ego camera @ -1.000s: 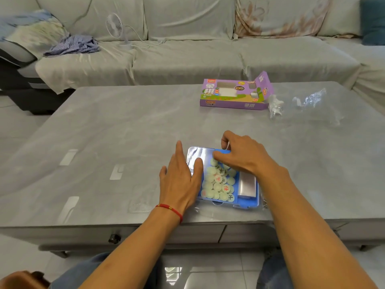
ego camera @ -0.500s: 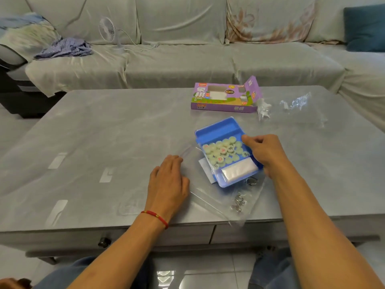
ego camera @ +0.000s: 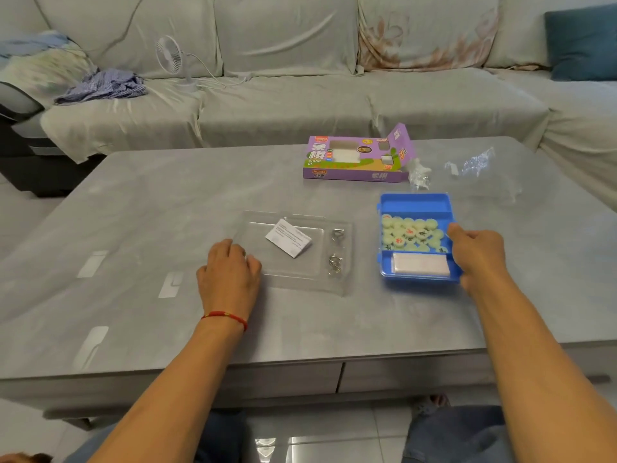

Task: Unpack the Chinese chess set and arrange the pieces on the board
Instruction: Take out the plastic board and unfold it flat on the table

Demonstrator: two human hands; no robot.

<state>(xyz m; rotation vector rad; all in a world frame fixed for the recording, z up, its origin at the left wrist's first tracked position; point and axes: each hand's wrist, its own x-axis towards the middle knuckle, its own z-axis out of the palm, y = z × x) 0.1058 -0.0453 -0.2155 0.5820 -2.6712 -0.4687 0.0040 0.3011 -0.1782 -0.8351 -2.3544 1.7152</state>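
Observation:
A blue plastic tray [ego camera: 414, 203] lies flat on the grey table, right of centre. Several pale green round chess pieces [ego camera: 412, 232] fill its middle, and a white folded packet [ego camera: 420, 264] lies along its near end. My right hand [ego camera: 477, 253] grips the tray's right rim. To the left lies a clear plastic lid [ego camera: 293, 272] with a white folded paper slip [ego camera: 288, 242] and small metal rings [ego camera: 335, 262] in it. My left hand [ego camera: 228, 275] rests on the lid's near-left corner, fingers curled.
The opened purple chess box [ego camera: 354, 162] sits at the table's far side, with crumpled clear wrapping [ego camera: 467, 168] to its right. A grey sofa runs behind the table, with a small white fan [ego camera: 172, 60] and striped cloth [ego camera: 101, 86] on it.
My right hand lifted the blue tray out of the clear lid and moved it right, setting it flat. The lid, paper slip and rings now lie uncovered under my left hand.

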